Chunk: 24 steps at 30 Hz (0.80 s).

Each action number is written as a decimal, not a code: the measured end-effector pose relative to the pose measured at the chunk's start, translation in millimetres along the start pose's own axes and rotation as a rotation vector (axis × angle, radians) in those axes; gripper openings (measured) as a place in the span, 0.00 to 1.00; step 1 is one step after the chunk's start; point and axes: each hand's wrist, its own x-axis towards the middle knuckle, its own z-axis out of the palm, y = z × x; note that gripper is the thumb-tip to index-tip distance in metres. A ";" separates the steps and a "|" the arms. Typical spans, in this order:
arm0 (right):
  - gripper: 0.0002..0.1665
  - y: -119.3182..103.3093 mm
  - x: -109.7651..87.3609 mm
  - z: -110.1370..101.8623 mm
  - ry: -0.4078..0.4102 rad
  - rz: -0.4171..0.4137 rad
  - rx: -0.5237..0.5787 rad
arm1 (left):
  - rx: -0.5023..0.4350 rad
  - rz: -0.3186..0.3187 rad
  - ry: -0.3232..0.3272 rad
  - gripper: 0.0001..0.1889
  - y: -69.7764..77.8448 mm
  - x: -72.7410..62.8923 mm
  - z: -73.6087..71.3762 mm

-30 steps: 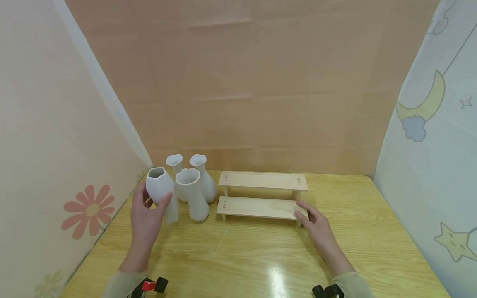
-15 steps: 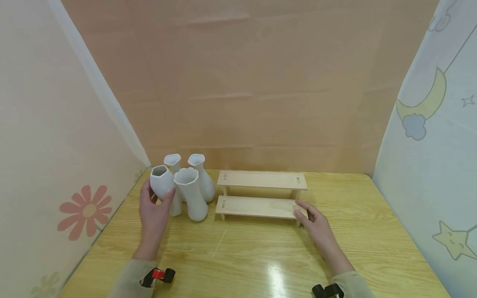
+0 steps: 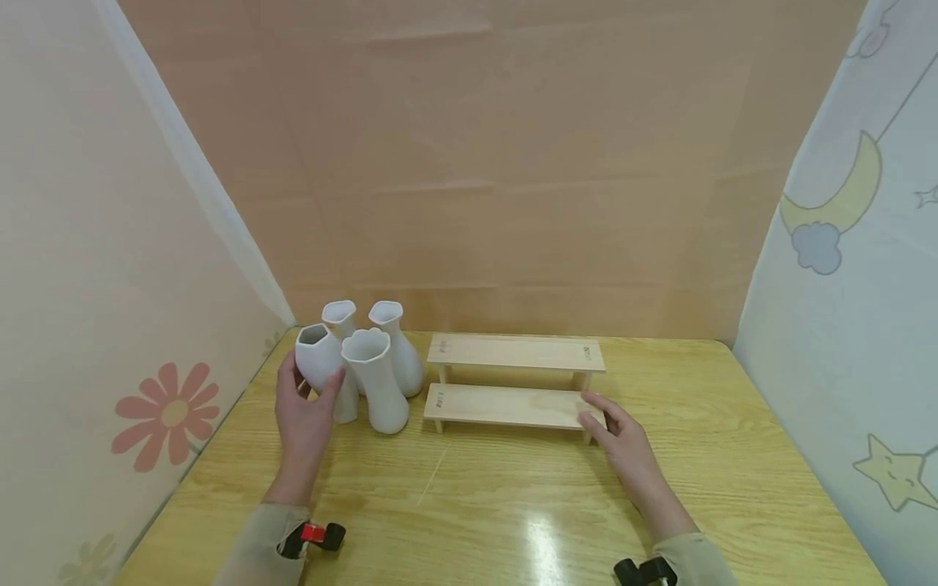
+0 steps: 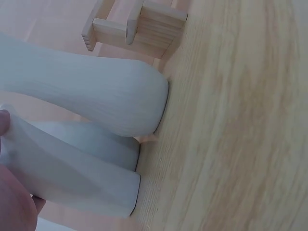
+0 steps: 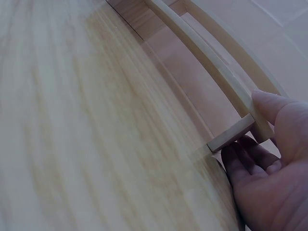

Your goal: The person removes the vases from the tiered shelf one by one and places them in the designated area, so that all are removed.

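My left hand (image 3: 304, 423) grips a white vase (image 3: 318, 362) with a five-sided mouth, thumb on its right side. In the left wrist view this vase's base (image 4: 118, 192) is right at the tabletop, and the thumb (image 4: 5, 122) lies against its body. Close beside it stand a vase with a scalloped rim (image 3: 384, 391) and two narrow-necked vases, one (image 3: 339, 316) partly hidden and the other (image 3: 405, 358) behind. My right hand (image 3: 623, 443) holds the right end of the low tier of a two-step wooden stand (image 3: 506, 407); in the right wrist view the thumb (image 5: 269, 106) touches the board and the fingers curl beside its leg.
The stand's higher tier (image 3: 513, 352) is behind the low one, near the back wall (image 3: 484, 203). A wood-grain table (image 3: 469, 505) lies under everything. Printed side walls rise left (image 3: 88, 285) and right (image 3: 843, 366).
My left hand has brought the five-sided vase right and slightly back, next to the other vases, then stayed there. The right hand keeps its place on the stand.
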 end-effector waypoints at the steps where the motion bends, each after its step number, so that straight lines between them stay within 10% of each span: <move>1: 0.40 -0.2 -0.1 0.0 -0.001 0.002 0.000 | 0.003 -0.002 -0.001 0.42 0.5 -0.4 -0.6; 18: 0.41 -3.0 -2.2 0.5 -0.004 0.014 -0.005 | 0.004 0.006 -0.049 0.43 -2.5 -2.1 -8.1; 24: 0.41 -2.5 -1.5 -0.5 -0.004 0.009 0.003 | 0.120 0.114 -0.019 0.47 9.4 -5.6 -14.3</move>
